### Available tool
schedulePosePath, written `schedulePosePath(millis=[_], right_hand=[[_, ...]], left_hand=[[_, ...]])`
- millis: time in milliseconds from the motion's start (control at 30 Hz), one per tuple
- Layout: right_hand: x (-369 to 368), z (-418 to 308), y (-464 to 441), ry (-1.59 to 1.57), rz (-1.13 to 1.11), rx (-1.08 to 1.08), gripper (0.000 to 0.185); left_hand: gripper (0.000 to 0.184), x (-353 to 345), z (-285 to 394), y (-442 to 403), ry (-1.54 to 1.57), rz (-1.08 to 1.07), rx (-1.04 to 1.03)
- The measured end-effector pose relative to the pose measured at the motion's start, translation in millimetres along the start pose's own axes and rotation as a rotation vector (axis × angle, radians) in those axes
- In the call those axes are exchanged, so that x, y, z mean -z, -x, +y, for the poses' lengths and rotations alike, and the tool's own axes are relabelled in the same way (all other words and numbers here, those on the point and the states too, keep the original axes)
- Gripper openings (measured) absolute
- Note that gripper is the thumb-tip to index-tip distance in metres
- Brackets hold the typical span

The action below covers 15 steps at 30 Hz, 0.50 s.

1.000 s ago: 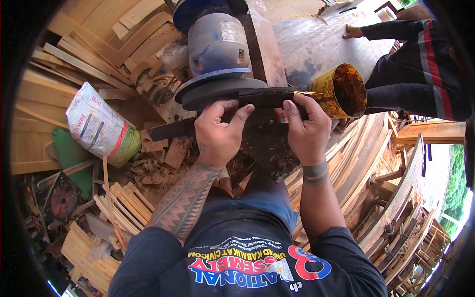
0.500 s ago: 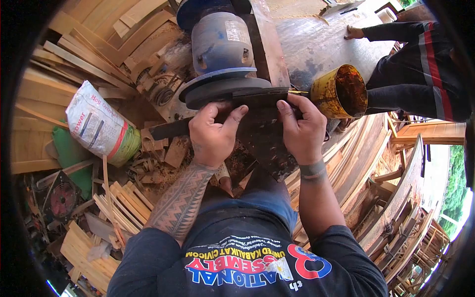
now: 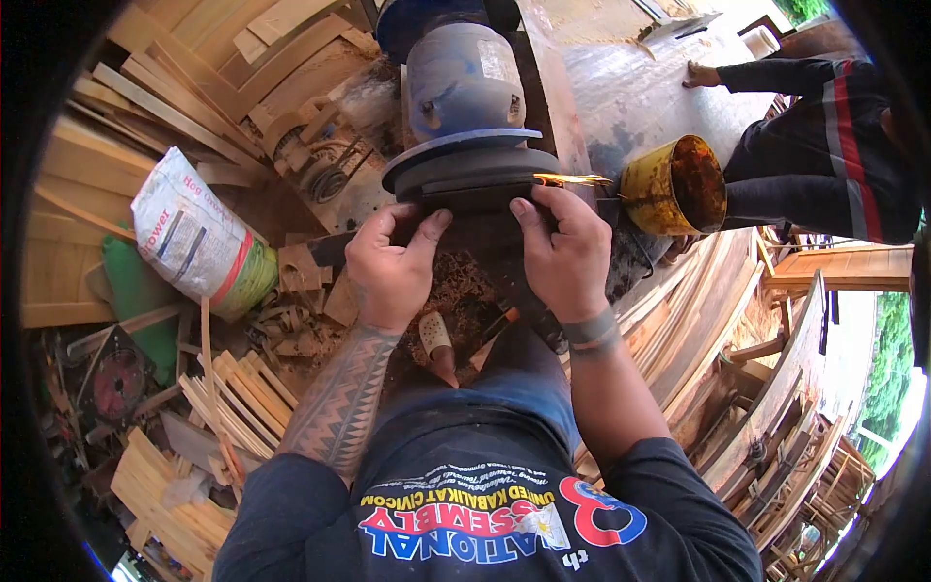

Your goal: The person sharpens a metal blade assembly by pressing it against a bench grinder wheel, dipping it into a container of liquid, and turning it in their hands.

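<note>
A dark, flat metal blade (image 3: 480,201) lies level against the near face of the grinding wheel (image 3: 407,177) on a blue bench grinder (image 3: 464,87). My left hand (image 3: 393,272) pinches its left part, thumb on the near side and fingers tucked behind. At the right end, my right hand (image 3: 572,254) grips it in the same way. Bright orange sparks (image 3: 577,179) stream rightward from the contact, just above my right fingers. The blade's rear edge, where it meets the wheel, is partly hidden.
A yellow, stained bucket (image 3: 650,189) stands right of the wheel, in the sparks' path. Beyond it is another person in dark clothes (image 3: 790,145). A white sack (image 3: 189,233) stands at left among wood offcuts. Long wood strips (image 3: 669,330) lie at right.
Both hands have slid the blade leftward along the wheel. The sparks have grown from a short streak to a long, bright stream. The view has shifted slightly.
</note>
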State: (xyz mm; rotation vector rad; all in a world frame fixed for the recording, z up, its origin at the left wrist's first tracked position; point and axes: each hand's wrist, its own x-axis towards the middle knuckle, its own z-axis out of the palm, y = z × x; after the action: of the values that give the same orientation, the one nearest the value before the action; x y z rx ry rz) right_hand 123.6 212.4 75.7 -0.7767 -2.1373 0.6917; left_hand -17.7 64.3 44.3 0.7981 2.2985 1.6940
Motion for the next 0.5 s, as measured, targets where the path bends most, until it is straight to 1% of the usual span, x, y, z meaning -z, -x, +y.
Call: schedulePosePath(millis=[167,400,500], right_hand=[[-8.0,-9.3,2.6,0.013,0.001,0.048,0.015],[-15.1,-15.9,4.0,0.002,-0.022,0.039,0.015],[-20.5,-15.4,5.5,0.005,-0.020,0.052,0.015]], left_hand=[[0.031,10.4,-4.1,-0.1,0.024,0.007,0.006],[0.031,19.3,-1.5,-1.0,0.113,0.002,0.074],[0.032,23.9,-4.6,-1.8,0.090,0.017,0.055]])
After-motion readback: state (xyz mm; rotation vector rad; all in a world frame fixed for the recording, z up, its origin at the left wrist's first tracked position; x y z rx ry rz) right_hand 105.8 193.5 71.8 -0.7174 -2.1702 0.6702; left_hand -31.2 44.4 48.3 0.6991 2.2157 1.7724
